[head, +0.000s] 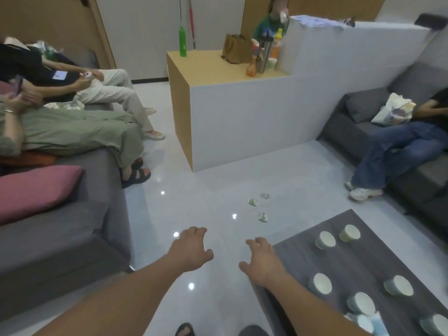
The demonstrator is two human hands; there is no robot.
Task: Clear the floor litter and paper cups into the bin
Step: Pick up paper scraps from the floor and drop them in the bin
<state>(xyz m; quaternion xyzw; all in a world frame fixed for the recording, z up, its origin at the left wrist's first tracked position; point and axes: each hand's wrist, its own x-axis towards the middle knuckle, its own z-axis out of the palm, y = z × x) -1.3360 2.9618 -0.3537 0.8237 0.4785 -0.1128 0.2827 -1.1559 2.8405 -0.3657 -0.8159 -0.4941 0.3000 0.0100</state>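
Glossy white tile floor (206, 185) runs down the middle of a lounge, with ceiling lights reflected on it as bright spots. 3 small crumpled green-and-white paper cup scraps (252, 202) lie on the tiles close together, well ahead of both hands and near the far corner of the low dark grey wood-grain table (363, 263) at lower right. On that table are 6 pale green paper cups (325, 240), upright and spaced apart: 2 at the far end, 2 mid-table, 2 nearer the camera. A blurred white-and-blue cluster (363, 321) at the bottom edge is possibly more cups stacked or tipped, can't tell. Left hand (192, 248) is stretched forward over bare floor, palm down, fingers loosely curled and spread, nothing in it. Right hand (260, 259) is in the same pose, fingers apart and empty, hovering by the table's near-left corner; whether it touches the edge isn't clear. Neither hand touches any cup. Grey fabric sofa (72, 238) on the left carries a pink cushion (36, 190) and 2 seated people. A second grey sofa (363, 110) on the right holds 1 person in blue jeans with a white tote bag (392, 110) beside them. Centre back is a white block counter with a light wood top (208, 66), carrying a tall green bottle (182, 41), a brown bag (236, 48) and a cluster of bottles and a steel flask (265, 54).
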